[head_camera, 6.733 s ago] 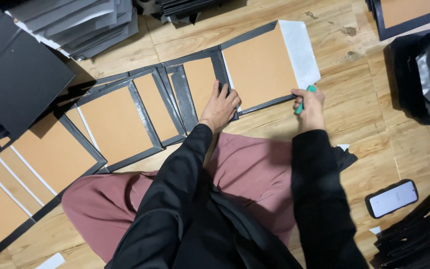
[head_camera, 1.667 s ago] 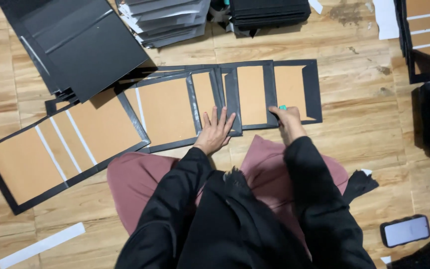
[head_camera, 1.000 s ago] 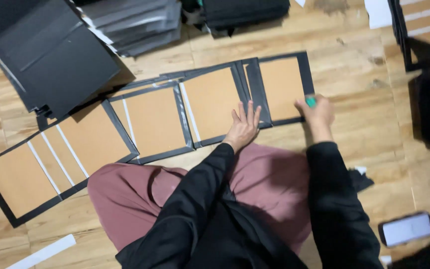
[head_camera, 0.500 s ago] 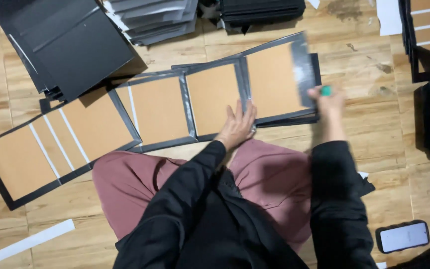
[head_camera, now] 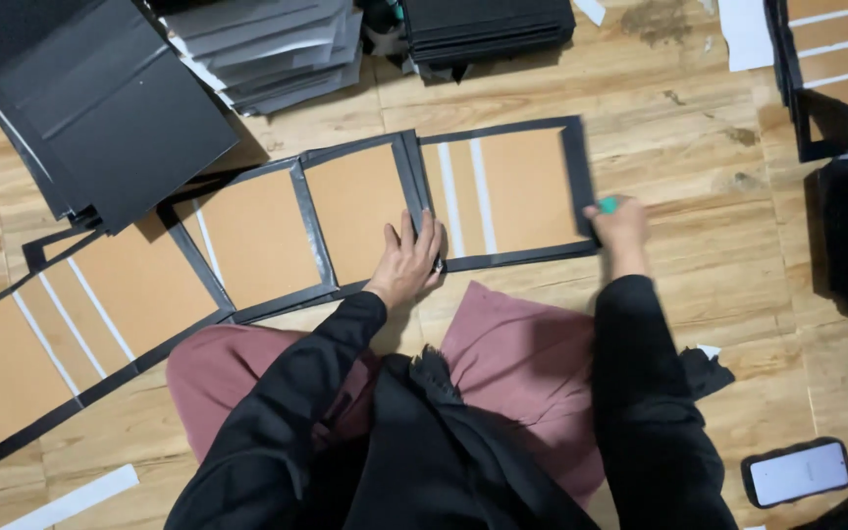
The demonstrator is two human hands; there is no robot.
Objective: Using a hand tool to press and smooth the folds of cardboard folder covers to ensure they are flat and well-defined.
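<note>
On the wooden floor [head_camera: 699, 226], a row of overlapping brown board panels with black borders runs from lower left to the rightmost panel [head_camera: 517, 191], which carries two white strips. Left hand [head_camera: 409, 260] lies flat, fingers spread, grip released, on that panel's lower left corner. Right hand [head_camera: 620, 226] presses its right edge, grip clenched on what seems a small green tool [head_camera: 607, 205].

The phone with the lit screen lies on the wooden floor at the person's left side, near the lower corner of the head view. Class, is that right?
Not quite. The head view shows the phone on the wooden floor at the person's right side, below the right hand, not the left. Its screen is lit and it sits near the lower corner, as stated.
</note>
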